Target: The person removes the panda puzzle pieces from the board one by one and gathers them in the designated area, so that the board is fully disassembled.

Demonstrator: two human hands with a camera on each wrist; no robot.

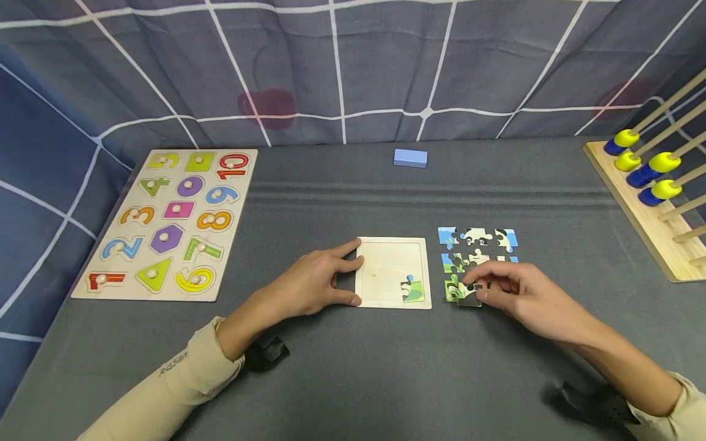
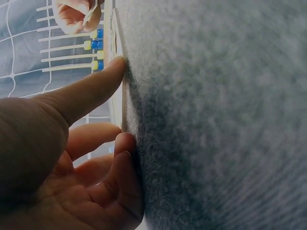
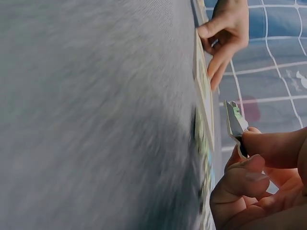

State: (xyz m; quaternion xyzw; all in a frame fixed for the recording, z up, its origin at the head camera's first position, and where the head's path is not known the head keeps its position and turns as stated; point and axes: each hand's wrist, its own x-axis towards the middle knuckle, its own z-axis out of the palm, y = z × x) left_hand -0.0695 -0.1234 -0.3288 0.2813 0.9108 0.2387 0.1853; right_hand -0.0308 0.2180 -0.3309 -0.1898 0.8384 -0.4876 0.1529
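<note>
My right hand (image 1: 529,300) pinches a panda puzzle piece (image 3: 233,122) between thumb and fingertips, lifted above the table. The other loose puzzle pieces (image 1: 477,235) lie in rough rows under and beyond this hand, some hidden by it. To their left lies a square wooden puzzle tray (image 1: 390,241) with a raised rim. One green and blue piece (image 1: 413,290) sits in its near right corner. My left hand (image 1: 314,278) touches the tray's left edge, thumb near the front corner and fingertips toward the back corner.
At the left lies a number and shape peg board (image 1: 182,252). A blue block (image 1: 410,158) rests near the back of the table. A wooden bead rack (image 1: 651,214) with yellow and blue beads stands at the right. Checked cloth (image 1: 375,67) hangs behind.
</note>
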